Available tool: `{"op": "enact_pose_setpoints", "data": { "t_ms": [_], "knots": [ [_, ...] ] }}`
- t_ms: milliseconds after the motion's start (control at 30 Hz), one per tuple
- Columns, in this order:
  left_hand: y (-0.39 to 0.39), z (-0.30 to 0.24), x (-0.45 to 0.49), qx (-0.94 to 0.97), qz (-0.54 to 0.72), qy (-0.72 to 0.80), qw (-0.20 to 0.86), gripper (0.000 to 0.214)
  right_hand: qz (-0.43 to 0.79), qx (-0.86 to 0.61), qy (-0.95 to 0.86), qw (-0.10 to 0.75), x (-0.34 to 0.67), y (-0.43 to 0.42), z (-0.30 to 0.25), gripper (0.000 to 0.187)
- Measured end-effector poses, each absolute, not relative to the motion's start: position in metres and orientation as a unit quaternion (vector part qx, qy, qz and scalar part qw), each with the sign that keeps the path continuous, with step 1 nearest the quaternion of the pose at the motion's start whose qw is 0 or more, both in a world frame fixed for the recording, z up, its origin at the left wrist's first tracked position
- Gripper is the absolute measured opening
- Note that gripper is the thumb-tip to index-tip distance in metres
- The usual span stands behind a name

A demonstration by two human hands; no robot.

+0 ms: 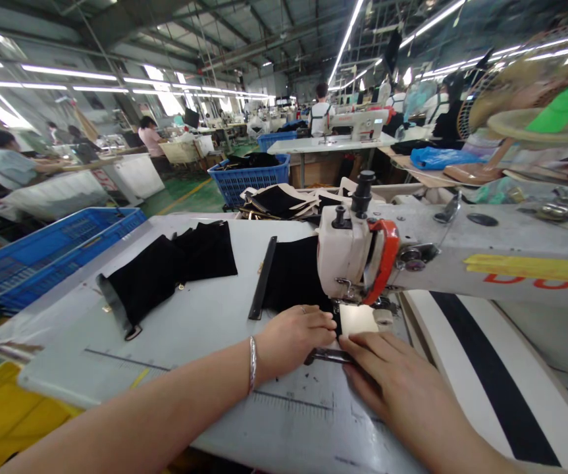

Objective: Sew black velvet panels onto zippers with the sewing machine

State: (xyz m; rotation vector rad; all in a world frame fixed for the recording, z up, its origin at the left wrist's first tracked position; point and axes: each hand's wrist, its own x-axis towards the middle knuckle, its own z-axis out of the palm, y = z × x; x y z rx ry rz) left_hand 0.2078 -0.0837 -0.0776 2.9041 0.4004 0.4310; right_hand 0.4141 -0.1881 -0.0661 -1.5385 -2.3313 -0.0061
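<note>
L hand [291, 337] flat on black cloth [293, 273], holds nothing. R hand [395, 378] flat, fingertips on cream piece [357, 320] by sewing machine [357, 253]. Best: keep edges lined up, fingers off needle.

Two bare hands work here: the left grip [291, 339] and the right grip [392, 382]. One cream sewing machine head with an orange guard [357, 257] stands just beyond them. Two stacks of black fabric pieces [170, 270] lie left of the left grip. Three blue plastic crates [41, 253] are in view.
</note>
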Motion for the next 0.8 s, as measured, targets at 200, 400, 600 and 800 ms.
{"op": "enact_pose_setpoints", "data": {
  "t_ms": [200, 400, 600, 800],
  "knots": [
    [-0.065, -0.079, 0.216, 0.969, 0.165, 0.151, 0.105, 0.025, -0.029, -0.554, -0.82, 0.142, 0.418, -0.172, -0.067, 0.03],
    [-0.051, -0.08, 0.222, 0.958, 0.179, 0.189, 0.123, 0.025, -0.046, -0.583, -0.806, 0.093, 0.418, -0.163, -0.068, 0.036],
    [-0.048, -0.076, 0.226, 0.951, 0.171, 0.225, 0.129, 0.025, -0.021, -0.603, -0.793, 0.084, 0.416, -0.159, -0.067, 0.038],
    [-0.046, -0.077, 0.226, 0.947, 0.153, 0.245, 0.138, 0.026, -0.012, -0.603, -0.791, 0.099, 0.416, -0.158, -0.068, 0.038]
  ]
}}
